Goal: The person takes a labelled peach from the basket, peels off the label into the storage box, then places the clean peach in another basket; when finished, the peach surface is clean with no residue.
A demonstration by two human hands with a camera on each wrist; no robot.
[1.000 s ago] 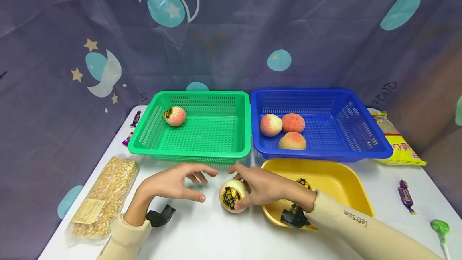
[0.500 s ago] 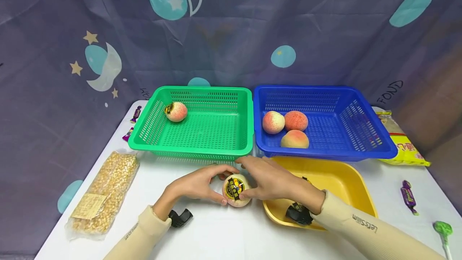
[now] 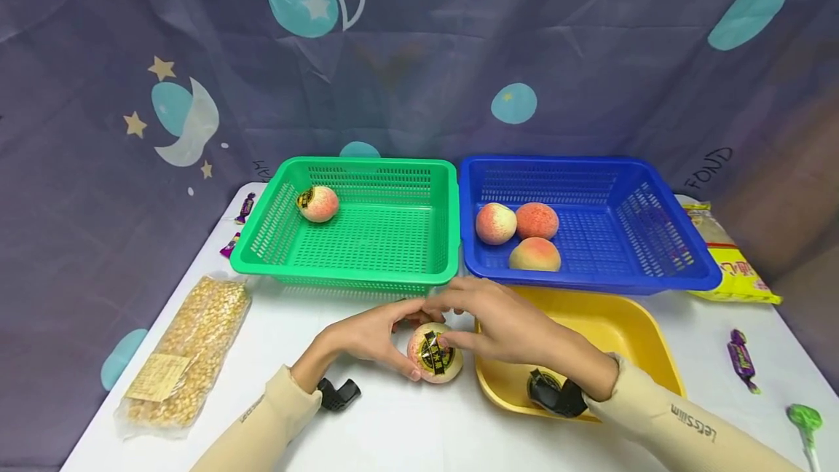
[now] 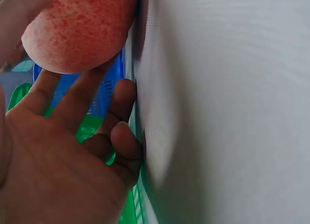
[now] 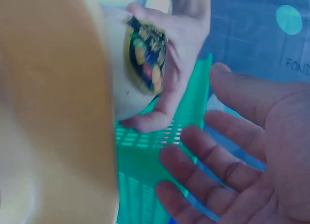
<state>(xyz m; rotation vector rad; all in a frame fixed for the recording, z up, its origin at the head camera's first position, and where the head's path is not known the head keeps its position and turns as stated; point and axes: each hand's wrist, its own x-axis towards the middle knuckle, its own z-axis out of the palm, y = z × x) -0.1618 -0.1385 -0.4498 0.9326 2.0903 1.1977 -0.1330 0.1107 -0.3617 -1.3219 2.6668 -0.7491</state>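
A pale pink peach [image 3: 432, 363] with a black-and-gold sticker is at the front middle, close over the white table. My left hand [image 3: 370, 333] pinches it from the left, thumb at the front and fingers behind. In the left wrist view, the red-speckled side of the peach [image 4: 82, 35] rests against those fingers. My right hand [image 3: 507, 323] hovers just right of the peach; its thumb overlaps the sticker in the head view. Seen from the right wrist, the right hand [image 5: 252, 156] has spread, relaxed fingers standing apart from the fruit.
Behind are a green basket [image 3: 341, 275] with one stickered peach and a blue basket [image 3: 590, 284] with three peaches. A yellow basin [image 3: 645, 326] holding stickered fruit lies under my right wrist. Corn kernels [image 3: 190, 348] in a bag lie left; wrapped candy [image 3: 741, 360] and a lollipop [image 3: 805, 417] lie right.
My left hand has moved right and taken hold of the peach. The right hand, which gripped it earlier, has loosened and drawn back slightly right. The peach has shifted a little right.
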